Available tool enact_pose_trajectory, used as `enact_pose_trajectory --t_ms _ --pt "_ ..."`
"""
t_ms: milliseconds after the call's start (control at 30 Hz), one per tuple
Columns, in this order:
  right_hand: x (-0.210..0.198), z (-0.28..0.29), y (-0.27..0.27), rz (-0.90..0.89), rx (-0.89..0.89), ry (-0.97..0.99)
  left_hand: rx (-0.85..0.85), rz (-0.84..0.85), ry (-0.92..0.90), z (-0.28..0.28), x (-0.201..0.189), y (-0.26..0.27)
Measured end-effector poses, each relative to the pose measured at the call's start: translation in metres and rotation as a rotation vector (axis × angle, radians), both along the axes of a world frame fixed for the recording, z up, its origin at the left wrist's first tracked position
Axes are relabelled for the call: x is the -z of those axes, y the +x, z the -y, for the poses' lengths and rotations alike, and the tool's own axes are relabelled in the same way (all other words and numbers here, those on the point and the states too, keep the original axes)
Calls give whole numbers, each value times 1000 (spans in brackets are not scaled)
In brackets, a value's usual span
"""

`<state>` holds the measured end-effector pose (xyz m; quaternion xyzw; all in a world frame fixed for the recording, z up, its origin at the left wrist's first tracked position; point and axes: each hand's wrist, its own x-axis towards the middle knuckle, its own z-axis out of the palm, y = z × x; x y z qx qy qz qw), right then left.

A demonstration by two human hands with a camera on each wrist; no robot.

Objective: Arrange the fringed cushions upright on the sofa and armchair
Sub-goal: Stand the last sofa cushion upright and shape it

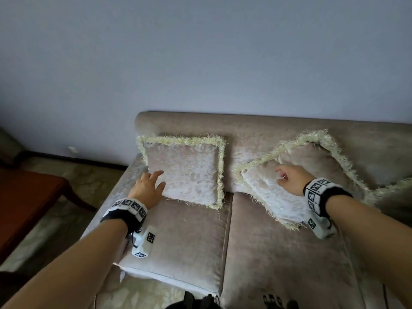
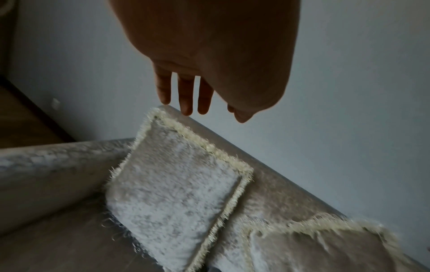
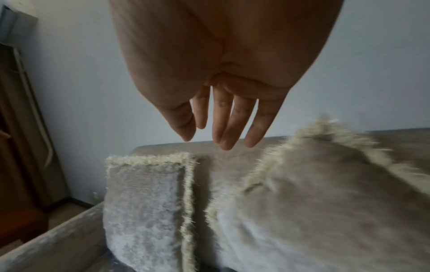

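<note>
On the beige sofa a fringed cushion stands upright against the backrest at the left end. A second fringed cushion leans crooked, one corner up, over the right seat. My left hand is open by the left cushion's lower left corner. My right hand hovers open over the crooked cushion's face. In the left wrist view the left hand holds nothing above the upright cushion. In the right wrist view the right hand is likewise empty above the crooked cushion.
The fringe of a third cushion shows at the far right edge. A red-brown wooden table stands left of the sofa on patterned floor. A plain wall rises behind the backrest. Another upholstered piece sits at the far left.
</note>
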<state>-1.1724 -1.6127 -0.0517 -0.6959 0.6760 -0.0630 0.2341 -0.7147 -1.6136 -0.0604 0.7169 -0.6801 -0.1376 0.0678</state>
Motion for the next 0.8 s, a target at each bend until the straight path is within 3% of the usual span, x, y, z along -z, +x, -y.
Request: enact_pose_trajectory --t_ms 233,367,533,800 --pt "10 24 187 63 -121 0 -73 79 -11 -16 -11 169" --pt "17 34 266 96 -191 29 -115 74 35 -10 -1 229" --pt "27 71 311 73 -261 81 -117 37 77 17 25 254" --pt "63 163 328 0 -273 164 -88 -27 221 86 72 247"
